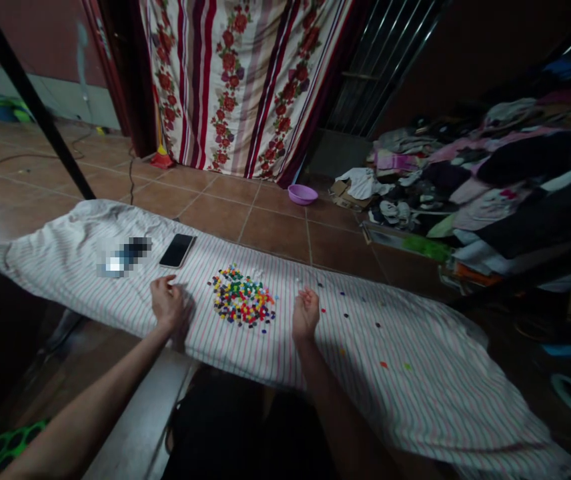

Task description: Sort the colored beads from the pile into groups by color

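A heap of small colourful pieces (243,298) is lying on a striped cloth (415,393), the left hand (167,304) is curling loosely left of the heap, fingers parting, the right hand (306,315) is bunching its fingertips right of the heap, any grip impossible to tell, a phone (177,251) is resting beyond the heap's left side.

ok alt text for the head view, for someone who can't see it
A person's left hand and right hand flank a pile of small multicoloured pieces on a striped cloth, with more pieces scattered to the right. A phone lies beyond the left hand; a floral curtain hangs behind.
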Action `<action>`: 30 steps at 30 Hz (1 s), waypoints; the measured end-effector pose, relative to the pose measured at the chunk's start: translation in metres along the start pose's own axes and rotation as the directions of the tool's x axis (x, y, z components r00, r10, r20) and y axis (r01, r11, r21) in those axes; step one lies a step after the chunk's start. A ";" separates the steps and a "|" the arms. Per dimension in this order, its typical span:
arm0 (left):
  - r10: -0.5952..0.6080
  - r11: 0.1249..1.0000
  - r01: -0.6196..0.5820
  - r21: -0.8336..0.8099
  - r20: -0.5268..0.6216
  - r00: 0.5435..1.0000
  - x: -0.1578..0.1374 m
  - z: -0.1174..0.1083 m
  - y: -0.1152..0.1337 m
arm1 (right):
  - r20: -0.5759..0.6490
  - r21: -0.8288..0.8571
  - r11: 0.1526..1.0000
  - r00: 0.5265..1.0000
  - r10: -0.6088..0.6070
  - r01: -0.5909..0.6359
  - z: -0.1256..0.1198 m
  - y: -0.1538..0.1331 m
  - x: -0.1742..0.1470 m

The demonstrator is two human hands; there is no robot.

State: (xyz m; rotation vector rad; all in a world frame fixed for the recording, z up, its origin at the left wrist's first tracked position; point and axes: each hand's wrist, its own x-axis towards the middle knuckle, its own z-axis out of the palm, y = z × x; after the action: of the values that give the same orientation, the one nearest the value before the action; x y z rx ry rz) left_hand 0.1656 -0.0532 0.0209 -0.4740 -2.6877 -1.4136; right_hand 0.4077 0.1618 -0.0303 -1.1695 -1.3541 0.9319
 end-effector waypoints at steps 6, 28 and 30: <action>-0.105 0.979 0.108 0.172 -0.023 0.994 0.046 -0.034 -0.036 | 0.068 0.022 0.994 0.993 0.101 -0.103 0.003 -0.002 -0.042; -0.063 0.886 -0.035 0.462 0.195 0.979 0.044 -0.012 -0.031 | 0.084 -0.143 0.976 0.981 0.176 -0.163 -0.009 0.004 -0.053; -0.058 0.886 -0.043 0.463 0.201 0.978 0.043 -0.014 -0.029 | 0.087 -0.147 0.976 0.981 0.173 -0.159 -0.009 0.004 -0.053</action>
State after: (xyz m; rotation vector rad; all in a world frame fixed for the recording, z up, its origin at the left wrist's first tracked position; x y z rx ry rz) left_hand 0.1146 -0.0697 0.0150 -0.5919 -3.0561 -0.6973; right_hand 0.4150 0.1100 -0.0448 -1.3754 -1.4361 1.0391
